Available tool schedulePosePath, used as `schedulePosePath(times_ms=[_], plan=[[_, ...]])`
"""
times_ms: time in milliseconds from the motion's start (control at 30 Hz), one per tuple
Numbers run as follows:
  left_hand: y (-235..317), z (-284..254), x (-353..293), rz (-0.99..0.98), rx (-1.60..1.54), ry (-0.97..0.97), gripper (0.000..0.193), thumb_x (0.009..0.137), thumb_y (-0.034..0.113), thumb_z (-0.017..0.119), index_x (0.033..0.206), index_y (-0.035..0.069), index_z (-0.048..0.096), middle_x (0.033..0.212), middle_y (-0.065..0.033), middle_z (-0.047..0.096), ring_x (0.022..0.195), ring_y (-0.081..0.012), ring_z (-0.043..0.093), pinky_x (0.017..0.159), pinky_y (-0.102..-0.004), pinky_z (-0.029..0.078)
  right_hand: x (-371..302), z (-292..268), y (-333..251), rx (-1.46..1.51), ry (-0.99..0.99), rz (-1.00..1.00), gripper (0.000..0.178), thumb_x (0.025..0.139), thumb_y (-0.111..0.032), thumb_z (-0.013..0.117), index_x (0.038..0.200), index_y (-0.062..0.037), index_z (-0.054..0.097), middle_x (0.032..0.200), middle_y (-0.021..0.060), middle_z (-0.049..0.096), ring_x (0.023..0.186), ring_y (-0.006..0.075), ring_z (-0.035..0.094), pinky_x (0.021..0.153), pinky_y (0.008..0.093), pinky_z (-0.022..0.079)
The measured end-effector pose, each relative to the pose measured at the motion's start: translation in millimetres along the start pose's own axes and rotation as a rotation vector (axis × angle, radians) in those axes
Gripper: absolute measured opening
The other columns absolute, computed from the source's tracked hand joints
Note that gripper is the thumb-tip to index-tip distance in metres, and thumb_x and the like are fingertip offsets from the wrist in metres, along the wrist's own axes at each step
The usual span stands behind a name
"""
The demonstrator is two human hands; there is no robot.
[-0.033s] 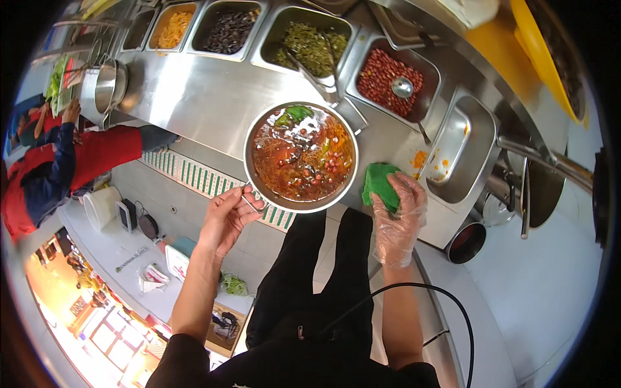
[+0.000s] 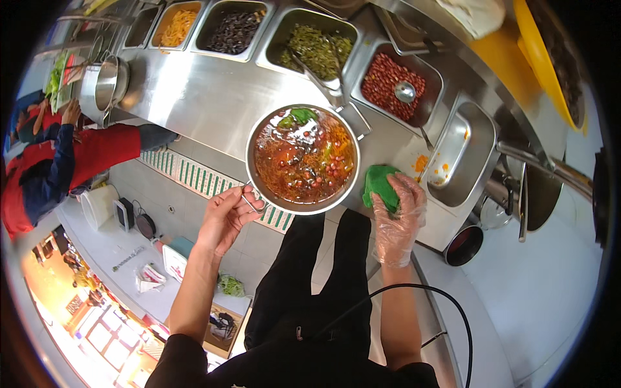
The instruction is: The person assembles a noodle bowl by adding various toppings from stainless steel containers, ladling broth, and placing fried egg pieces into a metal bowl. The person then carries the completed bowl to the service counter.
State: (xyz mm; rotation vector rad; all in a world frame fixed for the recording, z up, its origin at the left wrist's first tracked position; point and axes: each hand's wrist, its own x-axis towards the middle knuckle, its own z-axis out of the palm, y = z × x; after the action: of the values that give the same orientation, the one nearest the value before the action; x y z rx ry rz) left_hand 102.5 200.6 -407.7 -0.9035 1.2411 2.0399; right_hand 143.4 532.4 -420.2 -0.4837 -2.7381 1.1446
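Observation:
A round metal pot (image 2: 304,209) of reddish-brown soup, with leafy greens, noodles and peanuts in it, is in the middle at the counter's edge. My bare left hand (image 2: 228,216) pinches its wire handle (image 2: 251,199) on the near left side. The opposite wire handle points toward the far right. To the right of the pot, my right hand (image 2: 398,216), in a clear plastic glove, is closed on a folded green cloth (image 2: 380,184). The cloth is apart from the pot, low over the counter; whether it touches the surface I cannot tell.
Metal trays line the back: yellow shreds (image 2: 178,29), black strips (image 2: 229,32), chopped greens (image 2: 314,45) with tongs, and peanuts (image 2: 388,81) with a spoon. Orange spills lie beside an inset pan (image 2: 446,149). Another person in a red apron (image 2: 103,145) works at left. A black cable (image 2: 453,304) crosses my right arm.

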Motion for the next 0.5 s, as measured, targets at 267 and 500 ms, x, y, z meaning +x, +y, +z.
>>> schedulePosePath(times_ms=[267,500], plan=[[37.9,-29.9,8.4,0.071,0.042,-0.031,0.028,0.105,0.016,0.059,0.120,-0.007,0.064,0.103,-0.0131,0.073,0.096,-0.0220,0.074,0.085,-0.0330,0.063,29.2,10.2,-50.3,-0.380,-0.004,-0.199,0.048,0.081,-0.011,0.082,0.127,-0.0075,0.067,0.146,0.0110,0.053,0.136,0.0348,0.046,0.114,0.0477,0.038],[46.5,-29.9,11.2,0.056,0.049,-0.052,0.026,0.102,0.014,0.064,0.119,-0.005,0.067,0.103,-0.0155,0.075,0.093,-0.0208,0.074,0.085,-0.0318,0.062,71.8,36.6,-60.2,-0.285,-0.217,-0.124,0.032,0.096,-0.017,0.069,0.123,-0.0007,0.069,0.123,0.0237,0.067,0.099,0.0384,0.068,0.091,0.0466,0.054]])
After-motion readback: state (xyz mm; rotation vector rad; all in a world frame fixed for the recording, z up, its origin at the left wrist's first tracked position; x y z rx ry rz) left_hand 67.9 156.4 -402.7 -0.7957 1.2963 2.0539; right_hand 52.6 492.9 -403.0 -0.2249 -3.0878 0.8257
